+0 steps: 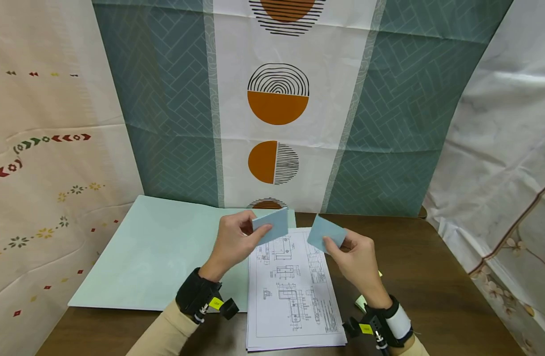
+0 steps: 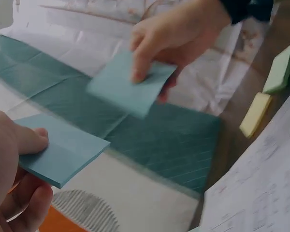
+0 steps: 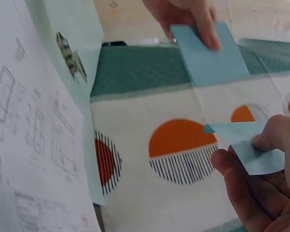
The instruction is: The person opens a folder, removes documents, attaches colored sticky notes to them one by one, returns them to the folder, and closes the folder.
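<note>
In the head view my left hand (image 1: 236,241) pinches a blue sticky note pad (image 1: 275,226) between thumb and fingers. The pad's thick edge shows in the left wrist view, with the thumb pressed on top. My right hand (image 1: 360,257) holds a thin blue sticky note (image 1: 322,231) by one side; one corner of this sheet (image 3: 253,145) curls over in the right wrist view. Pad and note are apart, both above the far end of a stack of printed technical drawings (image 1: 294,301).
An open pale green folder (image 1: 165,257) lies left of the drawings, partly under them, with a metal clip (image 3: 70,58) inside. On the brown table (image 1: 414,277), right of the papers, are a green sticky pad (image 2: 280,70) and a yellow one (image 2: 255,115). A patterned cloth (image 1: 276,44) hangs behind.
</note>
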`<state>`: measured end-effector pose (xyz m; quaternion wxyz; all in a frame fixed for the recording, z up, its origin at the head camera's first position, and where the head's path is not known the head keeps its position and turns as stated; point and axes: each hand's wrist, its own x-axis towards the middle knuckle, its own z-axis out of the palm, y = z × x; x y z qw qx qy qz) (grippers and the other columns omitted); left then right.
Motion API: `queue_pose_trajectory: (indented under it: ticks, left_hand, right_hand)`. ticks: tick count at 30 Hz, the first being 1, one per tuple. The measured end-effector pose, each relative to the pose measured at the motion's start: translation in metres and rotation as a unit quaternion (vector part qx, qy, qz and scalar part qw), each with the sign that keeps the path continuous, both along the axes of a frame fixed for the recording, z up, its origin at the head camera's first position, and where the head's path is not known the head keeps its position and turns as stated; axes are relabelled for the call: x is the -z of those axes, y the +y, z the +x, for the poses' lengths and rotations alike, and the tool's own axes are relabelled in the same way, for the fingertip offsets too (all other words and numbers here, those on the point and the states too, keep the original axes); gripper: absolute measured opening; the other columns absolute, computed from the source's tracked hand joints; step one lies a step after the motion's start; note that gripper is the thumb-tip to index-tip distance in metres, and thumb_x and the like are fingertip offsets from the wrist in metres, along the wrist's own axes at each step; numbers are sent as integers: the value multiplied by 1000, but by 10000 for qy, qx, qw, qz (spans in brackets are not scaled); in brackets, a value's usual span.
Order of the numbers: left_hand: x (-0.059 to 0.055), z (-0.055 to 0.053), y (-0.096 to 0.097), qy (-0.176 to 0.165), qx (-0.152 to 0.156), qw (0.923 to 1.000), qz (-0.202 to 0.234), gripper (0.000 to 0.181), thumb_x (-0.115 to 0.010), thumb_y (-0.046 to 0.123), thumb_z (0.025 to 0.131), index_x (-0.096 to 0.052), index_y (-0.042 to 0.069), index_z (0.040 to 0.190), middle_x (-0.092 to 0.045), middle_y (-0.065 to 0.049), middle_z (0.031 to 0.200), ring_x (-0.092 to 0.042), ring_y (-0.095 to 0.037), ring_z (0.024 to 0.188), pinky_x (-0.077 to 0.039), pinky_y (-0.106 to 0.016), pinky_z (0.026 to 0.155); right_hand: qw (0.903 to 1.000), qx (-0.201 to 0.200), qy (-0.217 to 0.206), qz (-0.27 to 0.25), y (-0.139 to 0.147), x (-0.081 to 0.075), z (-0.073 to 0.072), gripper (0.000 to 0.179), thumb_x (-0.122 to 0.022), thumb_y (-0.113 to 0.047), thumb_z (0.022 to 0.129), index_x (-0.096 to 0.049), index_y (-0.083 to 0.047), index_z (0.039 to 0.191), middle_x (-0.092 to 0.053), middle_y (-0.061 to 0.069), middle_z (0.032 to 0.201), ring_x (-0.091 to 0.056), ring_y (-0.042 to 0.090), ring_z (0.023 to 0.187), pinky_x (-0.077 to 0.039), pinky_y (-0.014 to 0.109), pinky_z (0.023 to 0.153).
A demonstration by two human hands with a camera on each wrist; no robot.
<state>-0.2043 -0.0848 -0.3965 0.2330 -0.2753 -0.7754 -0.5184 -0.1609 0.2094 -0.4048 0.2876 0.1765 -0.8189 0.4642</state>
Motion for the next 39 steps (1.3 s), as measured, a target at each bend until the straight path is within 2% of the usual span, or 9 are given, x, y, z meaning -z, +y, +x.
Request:
queue_pose_trajectory:
  ticks: [3, 5, 9, 15, 21, 27, 33, 36, 39]
  left_hand:
    - [-7, -1, -13, -44, -419, 9990, 124, 22, -89, 3, 93, -70, 3, 82, -79, -14, 79, -66, -7, 63, -55, -21, 64]
    - [-11, -1, -18, -119, -539, 9983, 203, 20, -89, 3, 93, -71, 2, 84, -82, -16, 83, -69, -11, 65, -58, -22, 68]
    - [-11, -2, -17, -280, -360, 9988, 190, 18, -88, 4, 95, -73, 1, 87, -82, -18, 86, -70, -10, 66, -58, -22, 67]
    - [-10, -3, -16, -321, -206, 9991, 185, 22, -90, 2, 92, -70, 4, 82, -72, -12, 73, -58, -4, 62, -46, -21, 59]
    - [-11, -1, -26, -373, -196, 9991, 106, 13, -90, 3, 93, -78, 0, 94, -83, -17, 87, -68, -6, 67, -58, -21, 65]
    - [-9, 0, -58, -303, -522, 9982, -50, 15, -91, 2, 91, -79, -2, 98, -85, -18, 89, -72, -4, 68, -61, -16, 73]
    - [-10, 3, -93, -354, -994, 9944, -71, 15, -91, -3, 89, -78, -3, 96, -84, -22, 88, -68, 4, 69, -58, -11, 71]
    - [-13, 4, -100, -549, -790, 9951, -243, 14, -91, 0, 91, -78, -2, 96, -85, -22, 91, -68, 2, 69, -58, -15, 69]
    - [-15, 5, -104, -851, -205, 9943, -613, 13, -91, 4, 92, -79, 2, 93, -86, -18, 93, -71, -2, 70, -60, -22, 68]
  right_hand:
    - [9996, 198, -65, -201, 8, -3, -1, 11, -82, 14, 91, -81, 14, 102, -84, 28, 89, -69, -17, 78, -57, 9, 67]
    - [9992, 234, -123, -284, 10, -6, -2, 12, -82, 13, 91, -81, 14, 103, -83, 29, 90, -69, -17, 78, -56, 9, 67]
    - [9989, 160, -270, -340, 10, -6, -2, 12, -82, 10, 94, -81, 13, 104, -84, 29, 91, -71, -15, 77, -57, 10, 66]
    - [9991, 133, -190, -342, 8, -4, -3, 10, -82, 10, 93, -82, 13, 102, -84, 28, 89, -71, -14, 75, -56, 10, 65]
    - [9993, 164, -147, -307, 9, -6, -3, 10, -82, 11, 92, -81, 13, 102, -84, 27, 88, -71, -13, 74, -57, 10, 65]
    - [9991, 231, -204, -291, 10, -6, -3, 10, -82, 12, 91, -81, 14, 102, -83, 30, 89, -70, -16, 77, -57, 9, 67]
    - [9992, 262, -187, -247, 10, -6, -5, 7, -82, 12, 91, -81, 12, 98, -82, 27, 82, -67, -13, 70, -54, 11, 62]
    - [9991, 245, -224, -263, 10, -6, -5, 8, -82, 11, 92, -81, 12, 99, -83, 27, 85, -69, -14, 72, -55, 11, 63]
    - [9991, 227, -246, -254, 9, -5, -4, 9, -82, 11, 92, -81, 13, 101, -83, 29, 88, -70, -15, 75, -56, 10, 65]
